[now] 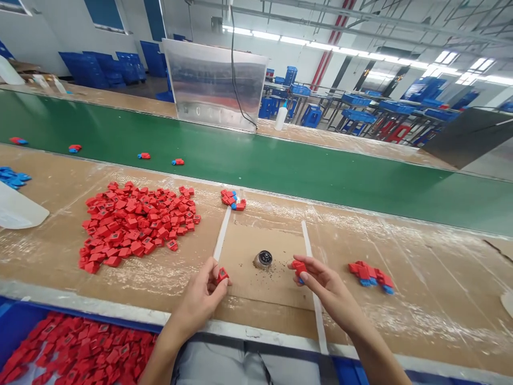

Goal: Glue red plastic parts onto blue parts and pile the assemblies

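My left hand [202, 291] pinches a small red plastic block [222, 275] with a dark square opening, just above the cardboard. In my right hand [326, 283] is a red piece with a blue part [298, 268], held between thumb and fingers. Between both hands sits a small round black-topped fixture [264, 259], with dark crumbs scattered around it. To the left lies a large heap of red blocks [138, 222]. Several red-and-blue pieces [371, 275] rest on the table right of my right hand, and a small cluster of them [230, 199] lies beyond my left hand.
A green conveyor belt [280, 166] crosses behind the cardboard-covered table [441, 278], carrying several red-and-blue pieces [144, 155] at left. A blue bin [12, 315] full of red parts stands at lower left. Blue parts [14, 176] lie at far left. A white bottle [281, 116] stands past the belt.
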`<state>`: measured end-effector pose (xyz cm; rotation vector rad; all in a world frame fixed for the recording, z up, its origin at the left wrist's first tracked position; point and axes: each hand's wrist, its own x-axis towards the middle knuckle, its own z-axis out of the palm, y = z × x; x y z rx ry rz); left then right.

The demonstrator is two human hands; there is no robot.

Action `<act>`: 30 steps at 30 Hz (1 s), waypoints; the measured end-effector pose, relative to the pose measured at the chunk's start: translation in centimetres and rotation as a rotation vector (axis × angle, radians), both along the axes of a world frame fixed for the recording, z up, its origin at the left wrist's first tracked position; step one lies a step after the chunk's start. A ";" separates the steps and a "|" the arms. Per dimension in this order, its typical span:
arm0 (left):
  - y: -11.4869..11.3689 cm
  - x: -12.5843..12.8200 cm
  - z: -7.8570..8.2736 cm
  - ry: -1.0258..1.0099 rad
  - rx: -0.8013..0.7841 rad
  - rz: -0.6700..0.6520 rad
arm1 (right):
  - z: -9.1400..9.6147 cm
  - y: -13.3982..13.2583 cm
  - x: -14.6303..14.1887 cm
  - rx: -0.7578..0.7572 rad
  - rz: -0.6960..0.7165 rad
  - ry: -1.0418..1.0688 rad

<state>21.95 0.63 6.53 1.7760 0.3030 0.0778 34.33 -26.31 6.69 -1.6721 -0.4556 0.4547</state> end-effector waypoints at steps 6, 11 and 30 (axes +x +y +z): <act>-0.7 0.2 0.1 0.021 0.134 -0.062 | 1.6 1.5 0.2 -0.147 0.073 -0.274; -1.4 0.0 -0.6 0.004 0.166 -0.071 | 2.0 2.9 0.8 -0.356 0.081 -0.617; -2.3 0.0 -2.0 -0.026 0.011 0.010 | 1.4 4.6 0.0 -0.389 0.106 -0.843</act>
